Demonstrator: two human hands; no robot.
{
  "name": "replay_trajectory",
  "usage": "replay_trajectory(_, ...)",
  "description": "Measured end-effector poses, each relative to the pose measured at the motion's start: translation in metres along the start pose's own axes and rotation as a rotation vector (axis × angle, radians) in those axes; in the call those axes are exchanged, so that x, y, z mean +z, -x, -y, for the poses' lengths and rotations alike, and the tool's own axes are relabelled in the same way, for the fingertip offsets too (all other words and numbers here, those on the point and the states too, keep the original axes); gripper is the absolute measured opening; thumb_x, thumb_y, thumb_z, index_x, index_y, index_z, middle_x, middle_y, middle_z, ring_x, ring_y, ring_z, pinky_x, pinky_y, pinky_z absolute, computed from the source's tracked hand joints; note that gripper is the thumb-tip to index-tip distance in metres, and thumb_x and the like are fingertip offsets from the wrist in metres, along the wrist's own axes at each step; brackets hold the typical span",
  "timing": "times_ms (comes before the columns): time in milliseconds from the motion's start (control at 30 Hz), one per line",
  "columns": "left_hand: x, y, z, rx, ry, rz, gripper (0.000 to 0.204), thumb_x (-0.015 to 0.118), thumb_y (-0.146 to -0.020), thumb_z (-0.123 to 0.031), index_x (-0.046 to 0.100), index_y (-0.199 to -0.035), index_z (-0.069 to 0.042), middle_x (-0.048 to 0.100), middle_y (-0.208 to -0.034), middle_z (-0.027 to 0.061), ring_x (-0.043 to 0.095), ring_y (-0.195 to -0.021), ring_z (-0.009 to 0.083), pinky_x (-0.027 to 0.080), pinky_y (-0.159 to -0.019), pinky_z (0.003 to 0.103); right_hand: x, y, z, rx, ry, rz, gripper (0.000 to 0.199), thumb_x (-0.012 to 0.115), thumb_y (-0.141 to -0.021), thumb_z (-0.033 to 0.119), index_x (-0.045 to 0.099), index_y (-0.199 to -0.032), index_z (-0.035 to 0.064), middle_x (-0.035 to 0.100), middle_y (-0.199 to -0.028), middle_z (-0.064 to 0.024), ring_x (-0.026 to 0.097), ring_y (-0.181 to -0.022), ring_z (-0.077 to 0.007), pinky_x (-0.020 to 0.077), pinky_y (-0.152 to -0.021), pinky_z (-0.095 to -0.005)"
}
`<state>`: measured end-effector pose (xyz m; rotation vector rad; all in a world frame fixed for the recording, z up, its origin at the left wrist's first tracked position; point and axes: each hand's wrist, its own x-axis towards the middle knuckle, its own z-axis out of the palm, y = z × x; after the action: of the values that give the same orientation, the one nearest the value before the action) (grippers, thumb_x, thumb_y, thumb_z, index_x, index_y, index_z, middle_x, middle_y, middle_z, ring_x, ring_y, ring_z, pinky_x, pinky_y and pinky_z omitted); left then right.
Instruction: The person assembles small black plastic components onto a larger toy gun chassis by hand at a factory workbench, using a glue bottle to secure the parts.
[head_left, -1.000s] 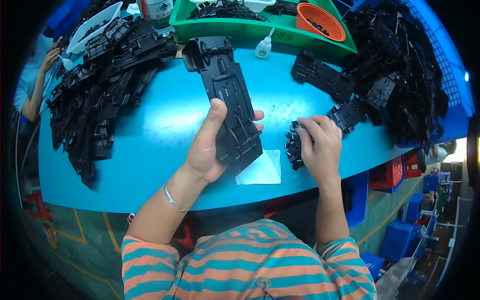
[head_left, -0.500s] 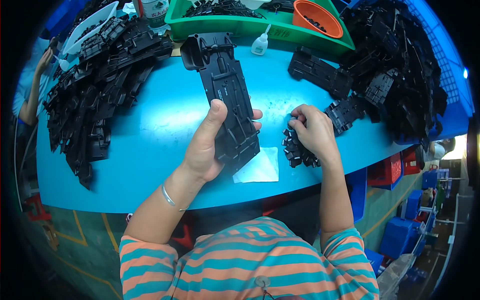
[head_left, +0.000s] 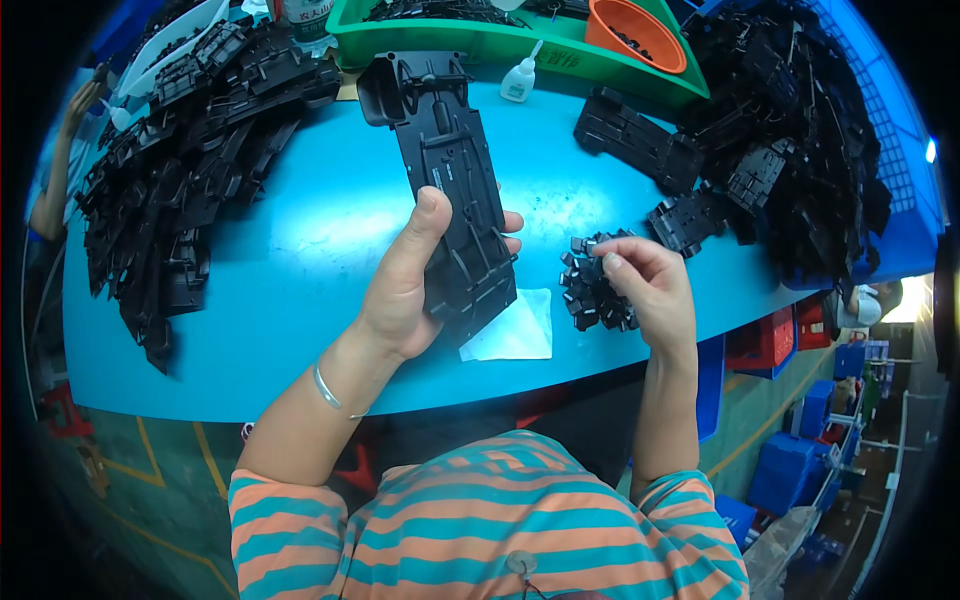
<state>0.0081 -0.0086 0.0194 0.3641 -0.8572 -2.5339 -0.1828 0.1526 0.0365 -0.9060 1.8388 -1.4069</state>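
My left hand (head_left: 398, 295) is wrapped round a long black plastic toy-car chassis (head_left: 452, 170), thumb on its near edge and fingertips showing on the far side. The chassis is tilted above the table, its ribbed face toward me. At a small heap of black plastic clips or blocks (head_left: 592, 300), my right hand (head_left: 658, 285) has thumb and forefinger pinched together at the heap's upper edge. Whatever lies between those fingertips is too small to make out. A white paper sheet (head_left: 515, 330) lies under the lower end of the chassis.
Black chassis parts are piled at left (head_left: 180, 190) and right (head_left: 800, 140). A white glue bottle (head_left: 518, 82) stands before a green tray (head_left: 450, 42) that holds an orange bowl (head_left: 640, 35). One loose chassis (head_left: 635, 140) lies at right. Another person's arm (head_left: 60, 170) shows at far left.
My right hand has drawn back slightly to the right and down, and turned, its fingertips still by the heap. The chassis stays in my left hand, and the whole view has shifted slightly.
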Motion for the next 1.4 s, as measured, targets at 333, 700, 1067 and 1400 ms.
replay_trajectory(333, 0.002, -0.003, 0.0, 0.011, -0.016, -0.018, 0.067, 0.051, -0.088, -0.063, 0.049, -0.123, -0.005, 0.062, -0.111, 0.0137, 0.063, -0.099, 0.018, 0.055, -0.082, 0.032, 0.034, 0.048, 0.007, -0.391, 0.709, 0.075, 0.005, 0.064, -0.08, 0.0, 0.067, -0.084, 0.0004, 0.066, -0.075, -0.0101, 0.064, -0.065, -0.0206, 0.049, -0.058, -0.0289)
replay_trajectory(700, 0.003, -0.002, 0.001, 0.02, -0.044, -0.015, 0.069, 0.051, -0.087, -0.064, 0.048, -0.122, -0.005, 0.061, -0.11, 0.0138, 0.063, -0.099, 0.0175, 0.055, -0.083, 0.032, 0.038, 0.058, -0.002, -0.278, 0.488, 0.022, 0.013, 0.065, -0.075, -0.006, 0.066, -0.087, -0.0014, 0.064, -0.08, -0.0089, 0.061, -0.069, -0.0151, 0.0474, -0.061, -0.0254)
replay_trajectory(1067, 0.003, -0.002, 0.0, 0.024, -0.117, -0.034, 0.078, 0.041, -0.089, -0.066, 0.042, -0.133, -0.002, 0.06, -0.117, 0.0207, 0.063, -0.105, 0.0252, 0.055, -0.088, 0.036, 0.048, 0.055, 0.005, -0.627, 1.002, 0.123, 0.026, 0.062, -0.07, 0.0, 0.066, -0.095, 0.0036, 0.058, -0.079, -0.0069, 0.057, -0.073, -0.0232, 0.0437, -0.065, -0.0348)
replay_trajectory(1400, 0.002, -0.001, 0.0, 0.034, -0.133, -0.025, 0.077, 0.039, -0.091, -0.066, 0.04, -0.134, -0.002, 0.059, -0.119, 0.0207, 0.063, -0.106, 0.0243, 0.055, -0.089, 0.036, 0.059, 0.052, 0.013, -0.646, 1.196, 0.217, 0.024, 0.06, -0.073, 0.003, 0.063, -0.096, 0.0031, 0.057, -0.079, -0.0073, 0.057, -0.072, -0.0226, 0.0439, -0.067, -0.0338)
